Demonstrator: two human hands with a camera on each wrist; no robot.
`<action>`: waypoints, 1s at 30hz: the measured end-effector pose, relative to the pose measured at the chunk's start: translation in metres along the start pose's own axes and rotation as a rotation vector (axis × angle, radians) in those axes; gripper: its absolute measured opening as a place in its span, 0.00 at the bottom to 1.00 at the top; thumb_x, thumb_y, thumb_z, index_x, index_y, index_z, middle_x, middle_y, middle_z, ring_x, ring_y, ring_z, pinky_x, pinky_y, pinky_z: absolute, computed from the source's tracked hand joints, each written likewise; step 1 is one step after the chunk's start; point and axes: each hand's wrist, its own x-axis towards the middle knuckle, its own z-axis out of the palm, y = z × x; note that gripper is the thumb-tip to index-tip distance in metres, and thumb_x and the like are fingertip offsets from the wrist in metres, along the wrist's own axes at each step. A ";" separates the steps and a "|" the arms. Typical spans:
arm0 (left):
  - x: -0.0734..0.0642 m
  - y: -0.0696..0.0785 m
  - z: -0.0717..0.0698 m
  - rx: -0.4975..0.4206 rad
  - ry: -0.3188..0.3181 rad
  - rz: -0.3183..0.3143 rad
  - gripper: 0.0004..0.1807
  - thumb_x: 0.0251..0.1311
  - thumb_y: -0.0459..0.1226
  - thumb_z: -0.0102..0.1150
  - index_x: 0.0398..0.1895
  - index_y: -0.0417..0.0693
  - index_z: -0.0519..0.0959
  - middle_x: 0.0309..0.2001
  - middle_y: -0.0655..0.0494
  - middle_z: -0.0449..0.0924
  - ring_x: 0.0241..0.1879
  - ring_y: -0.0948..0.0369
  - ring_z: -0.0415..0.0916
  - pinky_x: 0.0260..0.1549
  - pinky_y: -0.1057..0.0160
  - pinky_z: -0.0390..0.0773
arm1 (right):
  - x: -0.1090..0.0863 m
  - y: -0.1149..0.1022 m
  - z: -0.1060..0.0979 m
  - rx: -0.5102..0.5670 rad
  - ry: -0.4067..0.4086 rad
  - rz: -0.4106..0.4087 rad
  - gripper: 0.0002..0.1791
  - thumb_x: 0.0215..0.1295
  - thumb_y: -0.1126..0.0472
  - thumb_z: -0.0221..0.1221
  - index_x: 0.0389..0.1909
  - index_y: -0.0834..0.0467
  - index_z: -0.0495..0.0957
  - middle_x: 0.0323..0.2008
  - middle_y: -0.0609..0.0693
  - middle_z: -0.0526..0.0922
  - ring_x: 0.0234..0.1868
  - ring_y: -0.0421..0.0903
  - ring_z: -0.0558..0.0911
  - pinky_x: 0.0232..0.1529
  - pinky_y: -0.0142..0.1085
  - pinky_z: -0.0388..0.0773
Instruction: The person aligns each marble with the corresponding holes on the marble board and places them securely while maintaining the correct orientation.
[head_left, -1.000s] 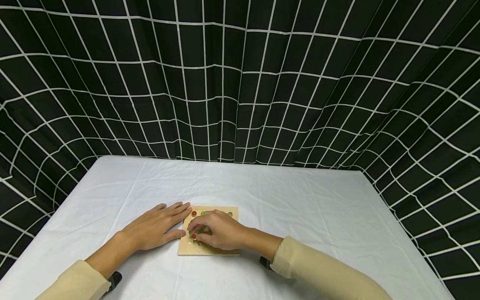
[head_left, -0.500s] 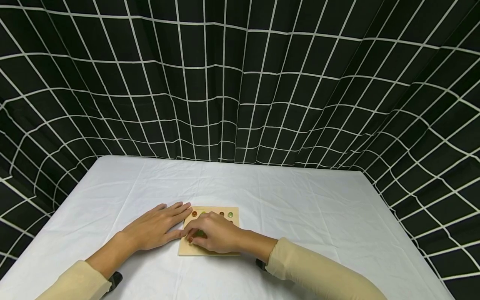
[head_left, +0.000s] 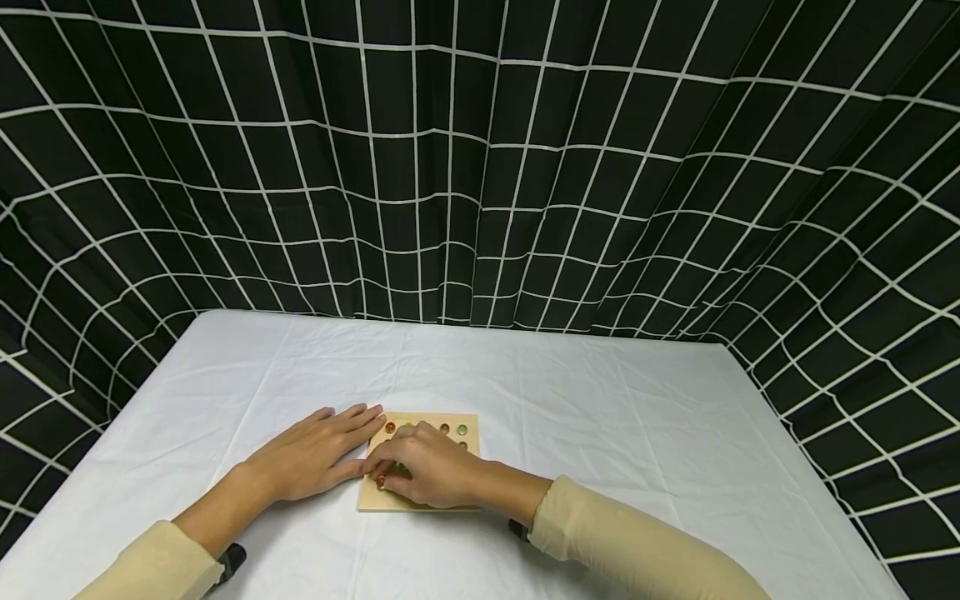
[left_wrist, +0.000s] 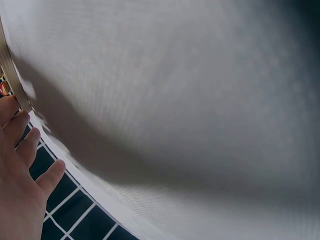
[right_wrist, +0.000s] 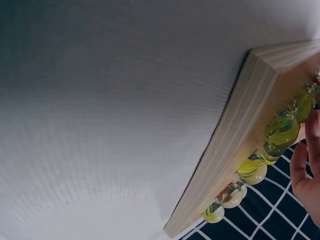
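Note:
A square wooden board (head_left: 371,501) lies on the table, with glass marbles sitting in rows on it. My left hand (head_left: 318,454) rests flat by the board's left edge, fingers straight, fingertips touching its far left corner. Over the board, my right hand (head_left: 435,467) pinches a red marble (head_left: 381,482) with thumb and fingers at the near left corner. The hand covers the middle of the board. Along the board's edge in the right wrist view stand a green swirled marble (right_wrist: 281,132), a yellow one (right_wrist: 252,170) and others.
White cloth (head_left: 585,417) covers the table. Behind and at both sides hangs a black curtain (head_left: 480,167) with a white grid. Uncovered marbles at the board's far side include an orange-red marble (head_left: 390,427) and a pale green marble (head_left: 462,430).
My right hand has shifted slightly left and nearer with the red marble, down to the board's near left corner. It is almost still over the last half second. My left hand stays put.

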 end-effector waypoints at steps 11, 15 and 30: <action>0.001 -0.001 0.002 0.005 0.002 0.006 0.39 0.73 0.62 0.35 0.75 0.46 0.63 0.75 0.52 0.60 0.73 0.49 0.58 0.65 0.37 0.62 | -0.003 0.002 -0.001 0.030 -0.007 0.008 0.14 0.65 0.62 0.65 0.51 0.52 0.84 0.40 0.35 0.86 0.45 0.27 0.79 0.56 0.26 0.71; 0.003 -0.001 0.002 0.000 -0.003 0.003 0.38 0.74 0.62 0.37 0.75 0.46 0.63 0.75 0.52 0.59 0.73 0.49 0.58 0.65 0.37 0.62 | -0.006 0.005 -0.006 0.038 -0.003 0.026 0.13 0.66 0.62 0.66 0.51 0.53 0.84 0.41 0.36 0.87 0.45 0.28 0.79 0.56 0.27 0.72; 0.014 -0.005 -0.015 -0.113 0.120 -0.154 0.31 0.71 0.50 0.55 0.69 0.40 0.71 0.69 0.43 0.69 0.66 0.44 0.68 0.63 0.40 0.68 | -0.057 0.058 -0.073 -0.322 0.236 0.224 0.18 0.63 0.60 0.67 0.54 0.58 0.82 0.48 0.50 0.86 0.50 0.48 0.84 0.56 0.44 0.76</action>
